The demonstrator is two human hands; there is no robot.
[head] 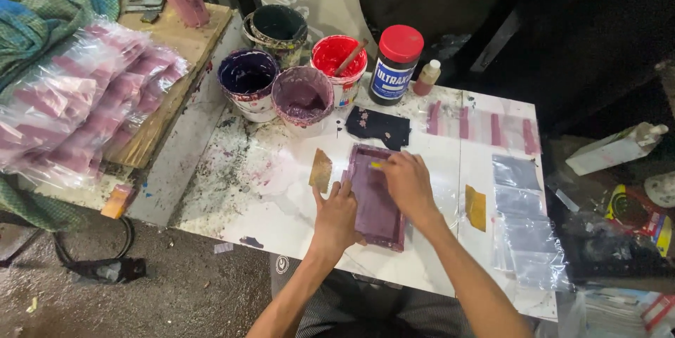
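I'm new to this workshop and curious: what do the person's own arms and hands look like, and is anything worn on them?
Both arms are bare right up to the bottom edge of the picture: no sleeves show. The left hand and the right hand wear no gloves, and no watch, ring or bracelet can be seen. Whether paint stains the fingers is too small to tell.

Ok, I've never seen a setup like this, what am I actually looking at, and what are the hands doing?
There is one picture, from a camera on the person's head, looking down at a white, paint-spattered table. No machine: two bare hands. The left hand presses on the left edge of a small purple framed screen. The right hand rests on its upper part, with something small and yellow at its fingertips; what it is cannot be made out. Behind stand paint tubs in purple, dark blue and red, and a dark jar with a red lid. To the right lie clear plastic bags; more bagged pink pieces are stacked at left.
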